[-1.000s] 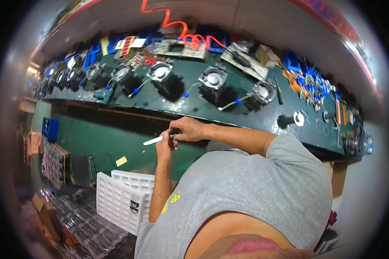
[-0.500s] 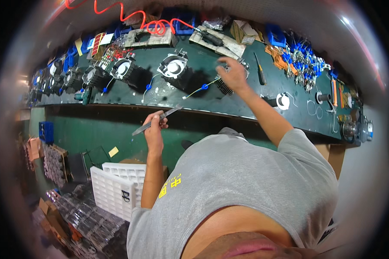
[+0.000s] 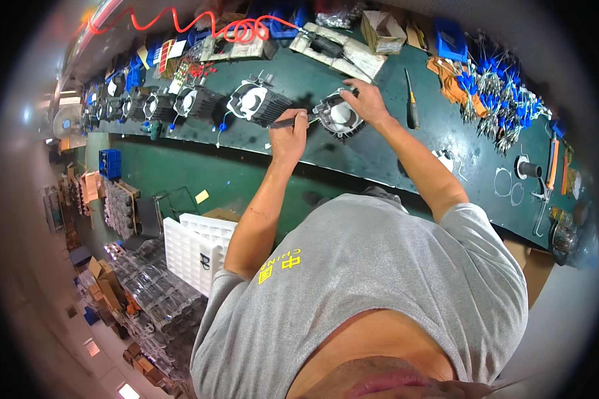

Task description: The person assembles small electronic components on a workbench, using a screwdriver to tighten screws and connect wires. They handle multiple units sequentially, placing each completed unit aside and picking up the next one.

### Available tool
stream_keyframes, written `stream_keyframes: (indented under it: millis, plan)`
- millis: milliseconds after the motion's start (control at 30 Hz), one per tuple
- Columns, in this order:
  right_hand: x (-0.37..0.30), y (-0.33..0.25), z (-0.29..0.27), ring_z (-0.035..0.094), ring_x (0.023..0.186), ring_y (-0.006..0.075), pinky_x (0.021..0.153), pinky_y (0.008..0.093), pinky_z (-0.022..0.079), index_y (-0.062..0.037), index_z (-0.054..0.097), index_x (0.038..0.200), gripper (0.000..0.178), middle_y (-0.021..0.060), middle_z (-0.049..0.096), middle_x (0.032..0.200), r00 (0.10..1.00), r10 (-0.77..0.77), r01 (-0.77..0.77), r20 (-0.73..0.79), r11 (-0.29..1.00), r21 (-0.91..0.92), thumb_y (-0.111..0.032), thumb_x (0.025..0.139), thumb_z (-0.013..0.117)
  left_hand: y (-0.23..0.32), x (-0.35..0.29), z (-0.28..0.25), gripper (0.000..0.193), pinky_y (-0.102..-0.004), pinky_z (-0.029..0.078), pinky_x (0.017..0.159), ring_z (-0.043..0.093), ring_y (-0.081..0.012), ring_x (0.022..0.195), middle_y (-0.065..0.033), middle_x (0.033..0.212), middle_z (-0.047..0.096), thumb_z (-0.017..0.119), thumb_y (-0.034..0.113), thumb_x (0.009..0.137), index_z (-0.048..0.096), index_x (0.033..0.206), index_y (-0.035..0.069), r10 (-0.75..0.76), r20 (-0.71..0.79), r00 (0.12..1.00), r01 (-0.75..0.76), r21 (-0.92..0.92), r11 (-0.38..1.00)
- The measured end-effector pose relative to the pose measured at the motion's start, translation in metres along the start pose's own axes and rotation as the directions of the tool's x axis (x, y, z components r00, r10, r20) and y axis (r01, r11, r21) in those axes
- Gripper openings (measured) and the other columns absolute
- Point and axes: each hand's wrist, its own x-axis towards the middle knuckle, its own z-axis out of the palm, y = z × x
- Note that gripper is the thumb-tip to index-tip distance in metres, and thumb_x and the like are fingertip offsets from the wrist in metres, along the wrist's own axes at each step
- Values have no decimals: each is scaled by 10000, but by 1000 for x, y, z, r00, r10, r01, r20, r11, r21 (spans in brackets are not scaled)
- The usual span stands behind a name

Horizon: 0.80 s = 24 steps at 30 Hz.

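A round black finned housing (image 3: 336,114) with a white disc in its middle stands on the green workbench (image 3: 386,156). My right hand (image 3: 368,101) is at its upper right edge, thumb and fingers curled at the rim. My left hand (image 3: 290,135) is closed round a slim, flat grey tool (image 3: 284,124), whose far end reaches the left side of this housing. Whether the tool's tip touches the housing is too small to tell. Just left of my left hand, another finned housing (image 3: 254,101) lies with its white disc showing and a blue-tagged wire (image 3: 222,126) hanging from it.
More finned housings (image 3: 190,103) line the bench leftward. A screwdriver (image 3: 411,106) lies right of my right hand. Beyond are a power tool (image 3: 326,45) with a red coiled hose (image 3: 246,30), an open carton (image 3: 383,33) and a heap of blue-tagged wires (image 3: 502,86). White foam trays (image 3: 186,256) stand below.
My left hand has moved up and right with the tool, from the bench's front edge to the housing. The housing under my right hand has turned, and its white disc now shows.
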Motion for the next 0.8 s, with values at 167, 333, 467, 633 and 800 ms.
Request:
stream_keyframes:
  millis: [167,333,467,633,800]
  plan:
    - [0,9,1,715,1059,377,944,451,556,-48,734,1200,407,197,750,1144,1000,15,-15,-8,1000,7,-352,929,716,4,20,18,246,-458,558,694,717,-413,756,-219,796,715,644,265,956,759,961,48,40,47,998,-52,294,954]
    - [-1,10,2,726,1012,382,907,449,572,-58,738,1181,394,191,760,1100,998,-33,34,-54,999,31,-356,922,733,7,24,26,259,-416,540,664,696,-315,660,-178,746,711,638,238,945,760,939,9,134,12,991,-126,423,897]
    - [0,10,2,730,993,384,891,452,576,-67,740,1177,401,195,763,1075,999,-8,9,-43,1000,16,-364,908,752,14,34,25,274,-511,571,751,704,-470,818,-226,809,720,633,315,943,765,947,75,17,49,999,-38,473,880]
    - [0,5,-1,731,978,386,880,460,574,-70,741,1173,420,201,763,1055,1000,15,-15,-16,1000,15,-380,891,772,21,41,24,290,-503,567,762,699,-467,820,-221,793,715,632,320,933,755,938,57,-1,91,996,-47,514,857]
    - [1,3,0,732,959,384,867,464,571,-66,742,1151,418,192,766,1033,998,58,-58,-17,998,-14,-381,880,785,29,15,27,226,-475,549,670,701,-423,730,-202,727,691,654,264,921,718,879,52,27,97,995,-63,393,917]
